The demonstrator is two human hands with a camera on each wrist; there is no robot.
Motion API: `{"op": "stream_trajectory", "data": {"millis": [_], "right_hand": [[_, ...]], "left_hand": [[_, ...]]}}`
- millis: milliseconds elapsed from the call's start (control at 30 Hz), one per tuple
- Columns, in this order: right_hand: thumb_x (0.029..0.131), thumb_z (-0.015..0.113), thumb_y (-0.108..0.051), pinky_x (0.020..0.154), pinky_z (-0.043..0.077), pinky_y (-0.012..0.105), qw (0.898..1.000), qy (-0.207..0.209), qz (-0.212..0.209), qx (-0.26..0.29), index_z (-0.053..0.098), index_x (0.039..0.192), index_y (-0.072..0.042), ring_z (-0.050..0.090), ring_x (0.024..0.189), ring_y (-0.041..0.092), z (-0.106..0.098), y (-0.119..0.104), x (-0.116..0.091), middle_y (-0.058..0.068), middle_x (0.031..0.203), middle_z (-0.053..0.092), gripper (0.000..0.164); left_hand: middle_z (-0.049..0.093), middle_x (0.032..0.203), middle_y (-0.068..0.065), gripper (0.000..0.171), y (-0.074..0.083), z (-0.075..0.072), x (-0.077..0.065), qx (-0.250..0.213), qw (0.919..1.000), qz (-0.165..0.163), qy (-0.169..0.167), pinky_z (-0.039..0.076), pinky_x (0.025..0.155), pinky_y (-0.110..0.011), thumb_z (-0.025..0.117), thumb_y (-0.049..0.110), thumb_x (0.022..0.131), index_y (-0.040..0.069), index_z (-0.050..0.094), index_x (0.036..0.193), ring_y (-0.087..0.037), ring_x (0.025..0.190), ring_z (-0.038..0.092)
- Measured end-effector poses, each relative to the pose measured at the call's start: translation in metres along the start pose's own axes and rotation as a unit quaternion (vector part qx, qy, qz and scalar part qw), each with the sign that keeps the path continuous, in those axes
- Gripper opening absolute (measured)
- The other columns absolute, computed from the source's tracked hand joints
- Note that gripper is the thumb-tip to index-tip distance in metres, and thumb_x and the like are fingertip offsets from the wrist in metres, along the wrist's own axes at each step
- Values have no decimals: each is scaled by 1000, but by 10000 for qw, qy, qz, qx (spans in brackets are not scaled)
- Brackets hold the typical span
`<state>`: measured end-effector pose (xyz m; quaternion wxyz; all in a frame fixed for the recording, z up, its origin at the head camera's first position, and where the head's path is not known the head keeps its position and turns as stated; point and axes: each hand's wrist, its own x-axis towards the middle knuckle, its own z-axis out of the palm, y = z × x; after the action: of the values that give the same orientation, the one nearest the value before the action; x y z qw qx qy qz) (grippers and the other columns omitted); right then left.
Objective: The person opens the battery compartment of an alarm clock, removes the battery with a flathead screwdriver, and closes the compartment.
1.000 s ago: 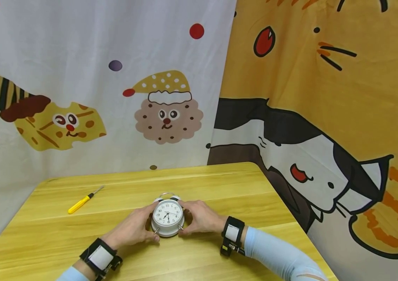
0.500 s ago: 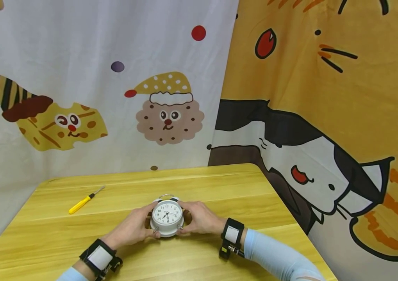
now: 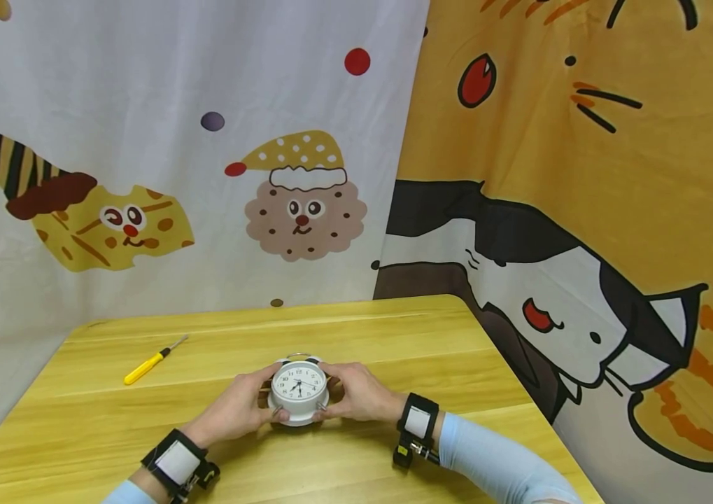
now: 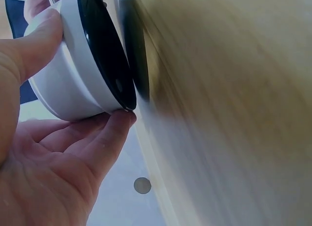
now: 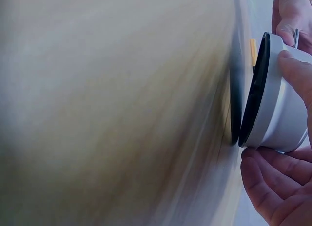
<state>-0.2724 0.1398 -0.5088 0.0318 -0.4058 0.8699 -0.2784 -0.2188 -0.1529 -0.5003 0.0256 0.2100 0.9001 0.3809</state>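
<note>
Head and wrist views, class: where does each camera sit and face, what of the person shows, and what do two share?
Head: on the head, facing forward and down at the alarm clock; left hand, right hand, sleeves show.
Left wrist: worn there, facing that hand's grip; shows left hand, part of right.
Right wrist: likewise, facing its hand's grip; shows right hand, part of left.
Wrist views share the clock's black back.
</note>
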Motion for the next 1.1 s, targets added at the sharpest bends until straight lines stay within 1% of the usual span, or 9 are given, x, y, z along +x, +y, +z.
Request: {"op": "stream_trajectory", "data": {"millis": [267,400,467,533,633,767,867,967,1100], "right_hand": [[89,97,-46,96,63,23,9990,-17,224,384,61,159,-14,78,112,9,-5,-3,0,4,138,80,86],[89,97,-46,95,63,24,9981,-4,285,539,62,159,-15,78,112,8,-6,-3,1,3,137,81,85],[87,98,-47,95,63,24,9978,-25,332,582,61,160,-16,77,112,7,-6,-3,1,2,138,80,88],[85,100,-46,95,63,24,9974,-36,392,600,58,163,-17,76,114,7,-6,-4,1,2,142,79,93],[81,104,-44,95,62,24,9976,-16,454,518,54,167,-17,74,116,7,-6,-5,1,0,145,77,103],[77,106,-39,97,62,26,9985,87,435,307,53,168,-14,75,115,7,-6,-7,0,1,144,78,108],[78,106,-33,94,62,24,9985,155,430,309,52,168,-11,76,114,8,-5,-9,-1,3,141,79,107],[79,106,-28,91,62,22,9976,213,464,473,51,168,-8,76,113,10,-5,-11,-1,7,142,79,106],[80,105,-23,89,64,22,9958,374,460,696,52,167,-5,78,112,13,-6,-12,-2,11,145,77,102]], "left_hand": [[70,152,-26,100,1,0,0,49,10000,-38,78,57,116,-58,93,37,94,-10,42,166,-37,132,76],[69,153,-27,98,1,-1,-1,-3,9999,-30,160,57,116,-58,91,38,96,-11,42,166,-37,132,76],[71,150,-27,97,1,-1,-1,-16,9998,13,207,59,114,-57,90,39,96,-11,43,165,-36,130,77],[73,147,-25,95,2,-1,-1,-40,9997,48,250,61,110,-55,89,40,97,-11,45,164,-33,126,78],[76,142,-22,93,3,-1,-1,-67,9994,2,336,62,108,-54,89,42,97,-9,48,163,-30,122,78],[78,140,-21,93,5,-3,-2,-136,9990,-162,385,62,109,-55,91,41,96,-8,50,163,-29,122,78],[75,144,-23,93,8,-4,-1,-296,9981,-355,412,62,108,-54,92,42,94,-7,51,162,-31,125,78],[71,150,-28,93,11,-4,-1,-579,9961,-486,451,64,106,-50,92,40,95,-8,51,162,-34,126,78],[68,153,-30,91,14,-5,0,-904,9927,-580,540,65,104,-46,91,38,96,-11,50,161,-34,124,79]]}}
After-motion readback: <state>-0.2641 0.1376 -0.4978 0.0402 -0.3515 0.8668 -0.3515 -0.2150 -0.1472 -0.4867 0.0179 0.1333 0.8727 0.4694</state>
